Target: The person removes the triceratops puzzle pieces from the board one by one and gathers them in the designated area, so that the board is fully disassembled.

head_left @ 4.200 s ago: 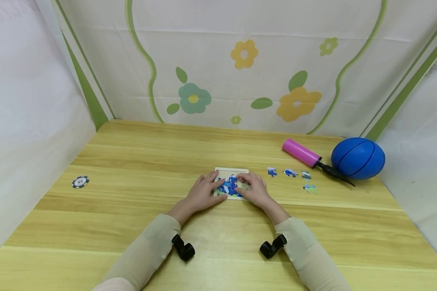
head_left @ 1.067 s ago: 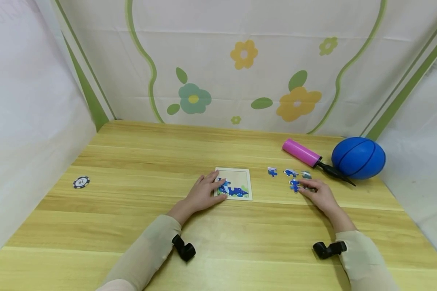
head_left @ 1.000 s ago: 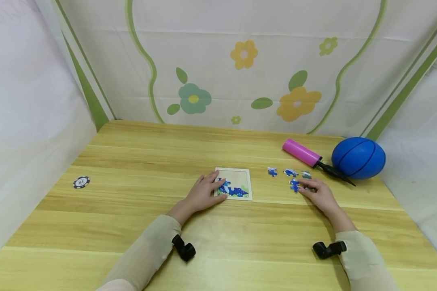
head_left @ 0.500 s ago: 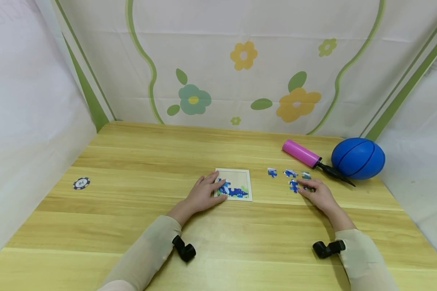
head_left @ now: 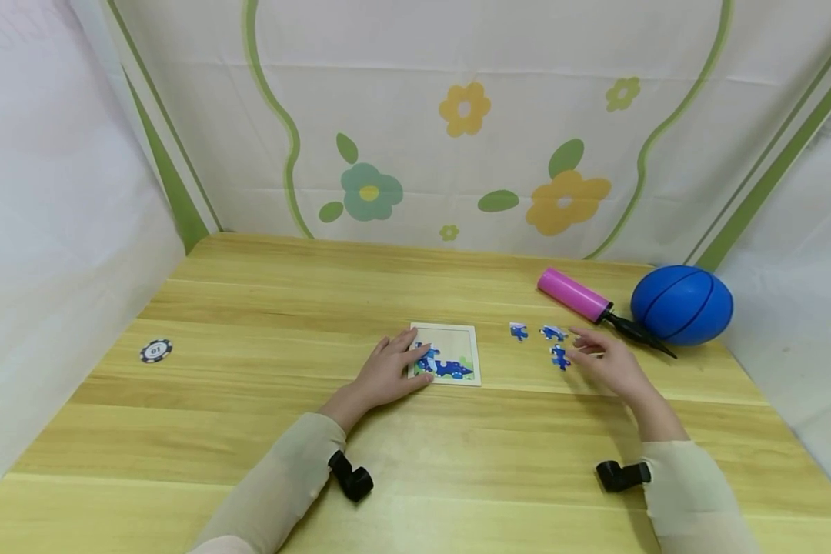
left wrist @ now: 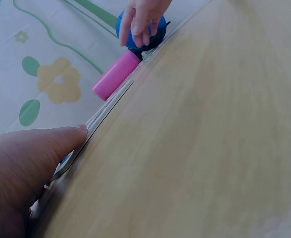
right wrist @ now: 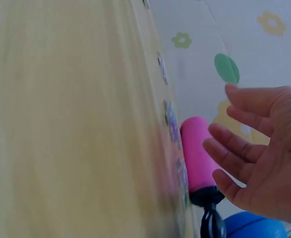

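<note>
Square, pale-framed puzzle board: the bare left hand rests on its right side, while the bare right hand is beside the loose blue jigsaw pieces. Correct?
One correction: the left hand rests on the left side of the square, pale-framed puzzle board, not the right; the head view shows it. The right hand is beside the loose blue jigsaw pieces, as you said.

"How's the light?"

"Bright and even in the head view; a pale sheen lies on the yellow wood-grain tabletop (head_left: pixel 450 477) on the near side of the bare left hand (head_left: pixel 388 371), and a soft shadow falls beneath the bare right hand (head_left: pixel 612 368)."

"And sharpness?"

"Both wrist views look dimmer and hazier; beside the right hand, the small flat blue-printed jigsaw pieces (right wrist: pixel 172 120) smear into blur."
</note>
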